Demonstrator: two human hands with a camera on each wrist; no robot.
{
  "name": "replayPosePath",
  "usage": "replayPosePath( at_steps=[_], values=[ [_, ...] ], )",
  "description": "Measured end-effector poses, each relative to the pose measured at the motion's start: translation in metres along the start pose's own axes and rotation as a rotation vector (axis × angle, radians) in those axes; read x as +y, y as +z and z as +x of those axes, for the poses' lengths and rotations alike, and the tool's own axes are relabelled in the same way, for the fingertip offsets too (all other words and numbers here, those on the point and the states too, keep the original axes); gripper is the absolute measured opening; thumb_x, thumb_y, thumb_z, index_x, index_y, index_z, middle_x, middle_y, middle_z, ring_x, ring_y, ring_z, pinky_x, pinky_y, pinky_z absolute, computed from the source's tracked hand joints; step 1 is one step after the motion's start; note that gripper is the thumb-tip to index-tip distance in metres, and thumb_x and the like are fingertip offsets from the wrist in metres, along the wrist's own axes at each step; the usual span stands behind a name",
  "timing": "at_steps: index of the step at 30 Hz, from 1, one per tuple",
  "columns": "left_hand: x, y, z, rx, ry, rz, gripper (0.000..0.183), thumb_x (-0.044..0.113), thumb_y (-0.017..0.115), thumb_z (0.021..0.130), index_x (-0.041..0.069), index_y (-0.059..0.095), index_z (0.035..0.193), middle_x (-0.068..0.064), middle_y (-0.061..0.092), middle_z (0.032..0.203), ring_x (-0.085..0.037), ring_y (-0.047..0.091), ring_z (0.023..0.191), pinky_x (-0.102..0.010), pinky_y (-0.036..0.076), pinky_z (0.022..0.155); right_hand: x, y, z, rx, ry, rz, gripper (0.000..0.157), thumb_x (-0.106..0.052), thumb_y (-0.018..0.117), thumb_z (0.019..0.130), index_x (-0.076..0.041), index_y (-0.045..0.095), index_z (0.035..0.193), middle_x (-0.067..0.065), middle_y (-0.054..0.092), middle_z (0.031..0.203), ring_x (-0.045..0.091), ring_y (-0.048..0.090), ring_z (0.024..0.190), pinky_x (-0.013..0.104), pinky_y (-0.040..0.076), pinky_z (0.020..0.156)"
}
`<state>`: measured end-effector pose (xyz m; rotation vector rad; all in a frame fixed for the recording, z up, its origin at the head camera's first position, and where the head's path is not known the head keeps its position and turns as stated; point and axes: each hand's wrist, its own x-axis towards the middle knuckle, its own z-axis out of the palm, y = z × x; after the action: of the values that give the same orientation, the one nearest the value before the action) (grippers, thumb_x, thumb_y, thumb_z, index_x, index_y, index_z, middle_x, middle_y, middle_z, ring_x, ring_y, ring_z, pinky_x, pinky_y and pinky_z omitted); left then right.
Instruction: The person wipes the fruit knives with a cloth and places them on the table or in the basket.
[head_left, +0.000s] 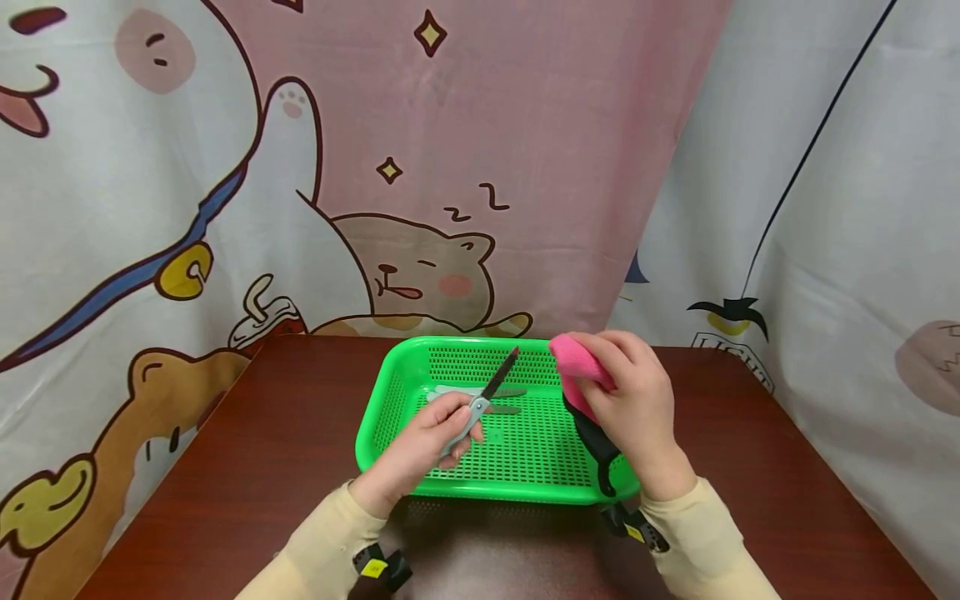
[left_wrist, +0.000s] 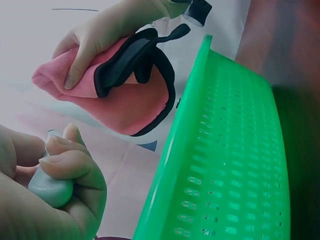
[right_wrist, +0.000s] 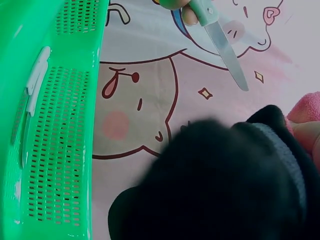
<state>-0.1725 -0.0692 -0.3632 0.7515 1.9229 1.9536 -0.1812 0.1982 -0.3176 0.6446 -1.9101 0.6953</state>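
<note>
My left hand (head_left: 411, 457) grips the pale grey-green handle of a small knife (head_left: 498, 377), its blade angled up and to the right over the basket. In the left wrist view the rounded handle end (left_wrist: 52, 191) pokes out below the curled fingers. My right hand (head_left: 642, 398) pinches a folded pink cloth (head_left: 576, 360) with black edging and a black strap (head_left: 604, 477) that hangs down. Blade and cloth are apart. Two more light-handled knives (right_wrist: 36, 82) lie side by side in the green basket (head_left: 517, 492) underneath.
The basket, with perforated floor and walls, stands on a dark reddish-brown table (head_left: 300, 442). Behind the table hangs a cartoon-printed curtain (head_left: 555, 167). Each wrist wears a black camera strap (head_left: 637, 528).
</note>
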Motion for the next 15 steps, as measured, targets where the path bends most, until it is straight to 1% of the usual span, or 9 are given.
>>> replayPosePath(
  at_steps=[3,5,9,12,15],
  values=[
    [0.002,0.0,0.0,0.032,0.022,0.022,0.031,0.021,0.039,0.109,-0.004,0.053,0.118,-0.009,0.055,0.087,-0.011,0.04,0.061,-0.02,0.032,0.048,0.0,-0.002,0.0,-0.008,0.016,-0.002,0.035,-0.005,0.082,0.075,-0.011,0.075,0.109,0.011,0.065,0.1,0.028,0.059,0.091,0.039,0.046,0.078],
    [0.004,0.0,-0.001,0.068,0.032,0.041,0.03,0.021,0.04,0.109,-0.004,0.053,0.12,-0.009,0.055,0.088,-0.011,0.039,0.061,-0.02,0.031,0.049,-0.001,-0.003,-0.001,-0.007,0.022,0.001,0.035,-0.004,0.082,0.075,-0.011,0.075,0.109,0.011,0.065,0.1,0.028,0.059,0.091,0.039,0.046,0.077],
    [0.007,0.0,-0.001,0.151,0.079,0.114,0.025,0.015,0.043,0.108,-0.003,0.054,0.12,-0.011,0.056,0.091,-0.009,0.037,0.058,-0.02,0.029,0.049,0.0,-0.004,-0.001,-0.008,0.027,0.003,0.035,-0.004,0.081,0.075,-0.012,0.075,0.109,0.011,0.066,0.101,0.027,0.059,0.091,0.039,0.046,0.077],
    [0.009,-0.001,0.0,0.209,0.132,0.193,0.021,0.011,0.046,0.106,-0.003,0.056,0.118,-0.013,0.057,0.091,-0.009,0.038,0.059,-0.021,0.033,0.052,0.0,-0.004,-0.001,-0.008,0.029,0.0,0.035,-0.004,0.081,0.075,-0.011,0.074,0.109,0.01,0.066,0.101,0.027,0.059,0.091,0.038,0.046,0.077],
    [0.011,-0.002,0.0,0.277,0.186,0.284,0.018,0.009,0.051,0.104,0.001,0.059,0.117,-0.008,0.06,0.092,-0.013,0.046,0.067,-0.024,0.04,0.059,0.001,-0.005,-0.002,-0.022,0.039,-0.009,0.035,-0.004,0.081,0.075,-0.01,0.074,0.109,0.01,0.065,0.101,0.027,0.059,0.091,0.037,0.046,0.077]
  ],
)
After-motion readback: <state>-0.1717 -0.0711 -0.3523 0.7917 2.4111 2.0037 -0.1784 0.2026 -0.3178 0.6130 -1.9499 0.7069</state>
